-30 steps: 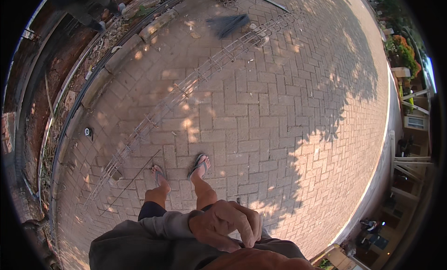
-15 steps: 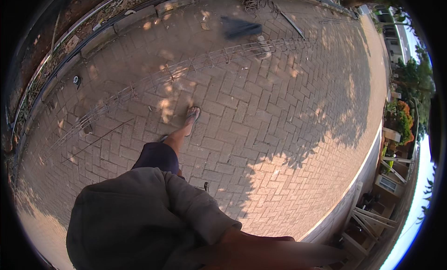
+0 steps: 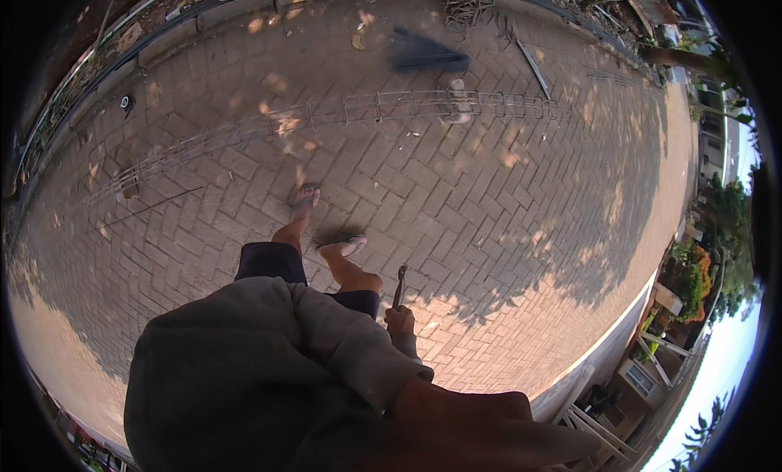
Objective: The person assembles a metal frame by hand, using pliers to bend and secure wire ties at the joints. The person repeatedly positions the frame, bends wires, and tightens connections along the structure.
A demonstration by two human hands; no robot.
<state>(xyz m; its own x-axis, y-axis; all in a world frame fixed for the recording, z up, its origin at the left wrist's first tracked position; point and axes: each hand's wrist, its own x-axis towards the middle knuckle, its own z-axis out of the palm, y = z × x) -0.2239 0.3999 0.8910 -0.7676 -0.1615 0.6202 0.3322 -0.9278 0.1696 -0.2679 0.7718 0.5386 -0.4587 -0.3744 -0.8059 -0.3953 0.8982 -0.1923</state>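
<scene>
My right hand (image 3: pixel 399 320) hangs beside my right leg and is closed around a dark metal hand tool (image 3: pixel 400 283), whose tip points toward the brick paving (image 3: pixel 505 228). My left arm, in a grey sleeve (image 3: pixel 326 350), crosses close under the camera. Its bare forearm (image 3: pixel 489 423) runs off to the lower right, blurred, and I cannot make out its fingers. My feet wear sandals (image 3: pixel 305 197) and stand on the paving, one ahead of the other.
A long steel rebar cage (image 3: pixel 383 107) lies across the paving ahead. Beyond it sit a dark bundle (image 3: pixel 428 61) and loose bars (image 3: pixel 533 61). A kerb (image 3: pixel 204 20) runs along the far edge. Buildings and shrubs (image 3: pixel 692 285) border the right.
The view has swung and I have stepped forward toward the rebar cage. The right hand, earlier near my waist, now hangs low with the tool showing. The left arm stays raised across the view.
</scene>
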